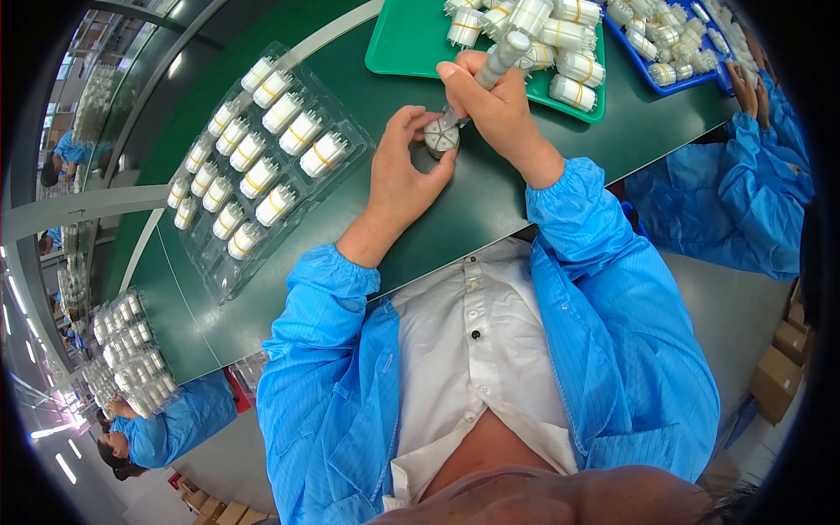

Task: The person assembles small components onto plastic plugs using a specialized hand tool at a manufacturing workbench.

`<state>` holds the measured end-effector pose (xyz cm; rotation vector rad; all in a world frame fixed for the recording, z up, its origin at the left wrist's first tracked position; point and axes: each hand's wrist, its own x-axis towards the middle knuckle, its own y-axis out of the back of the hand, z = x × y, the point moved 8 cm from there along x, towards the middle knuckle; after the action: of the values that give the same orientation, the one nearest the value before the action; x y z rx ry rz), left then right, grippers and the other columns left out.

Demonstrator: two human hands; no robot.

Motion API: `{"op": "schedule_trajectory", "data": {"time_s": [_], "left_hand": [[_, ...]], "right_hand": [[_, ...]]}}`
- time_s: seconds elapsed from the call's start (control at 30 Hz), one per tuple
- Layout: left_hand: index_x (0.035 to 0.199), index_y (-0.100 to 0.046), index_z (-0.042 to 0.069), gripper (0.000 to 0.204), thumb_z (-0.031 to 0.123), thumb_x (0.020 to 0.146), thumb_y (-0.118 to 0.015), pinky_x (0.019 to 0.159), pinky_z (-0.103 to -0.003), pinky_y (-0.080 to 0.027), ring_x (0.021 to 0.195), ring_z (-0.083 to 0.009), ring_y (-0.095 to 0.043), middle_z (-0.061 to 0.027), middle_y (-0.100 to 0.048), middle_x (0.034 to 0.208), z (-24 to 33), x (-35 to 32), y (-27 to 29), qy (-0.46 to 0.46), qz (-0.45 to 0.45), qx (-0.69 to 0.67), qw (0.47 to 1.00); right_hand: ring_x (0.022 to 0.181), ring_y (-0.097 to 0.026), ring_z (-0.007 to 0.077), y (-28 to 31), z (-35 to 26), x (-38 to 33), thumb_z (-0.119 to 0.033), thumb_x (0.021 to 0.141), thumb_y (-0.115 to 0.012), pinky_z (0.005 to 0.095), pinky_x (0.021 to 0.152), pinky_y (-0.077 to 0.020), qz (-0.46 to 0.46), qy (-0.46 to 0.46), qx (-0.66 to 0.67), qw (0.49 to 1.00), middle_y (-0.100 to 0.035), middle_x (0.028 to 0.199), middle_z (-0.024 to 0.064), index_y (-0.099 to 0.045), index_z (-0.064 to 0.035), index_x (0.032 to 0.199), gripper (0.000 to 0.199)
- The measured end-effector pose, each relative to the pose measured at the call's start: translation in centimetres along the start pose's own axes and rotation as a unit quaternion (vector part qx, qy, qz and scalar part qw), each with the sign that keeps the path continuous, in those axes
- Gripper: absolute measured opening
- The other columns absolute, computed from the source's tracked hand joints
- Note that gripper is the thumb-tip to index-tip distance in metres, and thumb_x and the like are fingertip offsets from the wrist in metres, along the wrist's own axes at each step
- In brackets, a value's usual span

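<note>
My left hand (395, 175) grips a round grey-white part (441, 136) between thumb and fingers, just above the green table. Its upward face is divided into wedge-like segments. In my right hand (506, 118), closed around it, is a pale stick-shaped tool (505, 57) with a rounded upper end. The tool slants down to the part's edge, where its lower end is partly hidden by my fingers. A clear plastic tray (350, 140) lies to the left, holding several white cylinders (301, 131) with yellow bands.
A green tray (398, 48) of similar banded cylinders stands beyond my hands. Farther right is a blue tray (652, 77) of white parts, beside a co-worker's blue sleeve (752, 201). Another person (175, 424) sits at lower left near stacked filled trays (131, 354). Cardboard boxes (777, 381) stand at right.
</note>
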<state>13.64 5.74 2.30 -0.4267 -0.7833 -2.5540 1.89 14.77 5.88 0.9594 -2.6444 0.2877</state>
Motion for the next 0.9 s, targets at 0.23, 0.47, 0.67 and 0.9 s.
{"op": "schedule_trajectory", "data": {"time_s": [0.23,0.47,0.67,0.9], "left_hand": [[0.128,-0.045,0.002,0.064,0.007,0.074,-0.079,0.085,-0.036,-0.054,0.097,-0.0271,-0.066,-0.0144,-0.066,0.116,0.1,0.3,-0.1,-0.011,-0.01,0.001,1.0],[0.127,-0.046,0.003,0.063,0.008,0.074,-0.081,0.084,-0.035,-0.054,0.094,-0.0259,-0.066,-0.0131,-0.065,0.112,-0.1,0.1,-0.2,0.008,0.002,-0.008,1.0],[0.131,-0.042,0.002,0.065,0.006,0.076,-0.076,0.087,-0.035,-0.054,0.098,-0.0272,-0.067,-0.0146,-0.066,0.122,0.0,0.1,-0.2,-0.004,-0.026,-0.01,1.0],[0.131,-0.042,0.001,0.069,0.01,0.075,-0.081,0.09,-0.037,-0.053,0.102,-0.0287,-0.067,-0.0146,-0.066,0.115,1.1,0.4,-0.3,-0.018,-0.032,0.114,0.993]], "right_hand": [[0.054,-0.044,0.0061,-1.0,-0.1,0.0,-0.023,0.097,-0.063,0.0288,0.049,-0.0315,-0.023,0.048,-0.141,0.989,-0.048,0.058,-0.0035,-0.047,-0.0088,0.064,0.04],[0.054,-0.043,0.0051,0.2,0.4,-0.2,-0.019,0.098,-0.061,0.0263,0.048,-0.0328,-0.012,0.029,-0.031,0.999,-0.048,0.059,-0.0025,-0.048,-0.0085,0.065,0.038],[0.056,-0.041,0.0042,-0.6,0.2,-0.1,-0.02,0.099,-0.062,0.0256,0.049,-0.0312,-0.031,0.031,-0.078,0.996,-0.046,0.059,-0.0034,-0.047,-0.0085,0.066,0.038],[0.056,-0.035,0.0072,-1.9,-0.9,-0.3,-0.019,0.096,-0.065,0.0295,0.048,-0.0267,-0.07,0.127,-0.195,0.97,-0.038,0.06,-0.003,-0.047,-0.0048,0.069,0.036]]}}
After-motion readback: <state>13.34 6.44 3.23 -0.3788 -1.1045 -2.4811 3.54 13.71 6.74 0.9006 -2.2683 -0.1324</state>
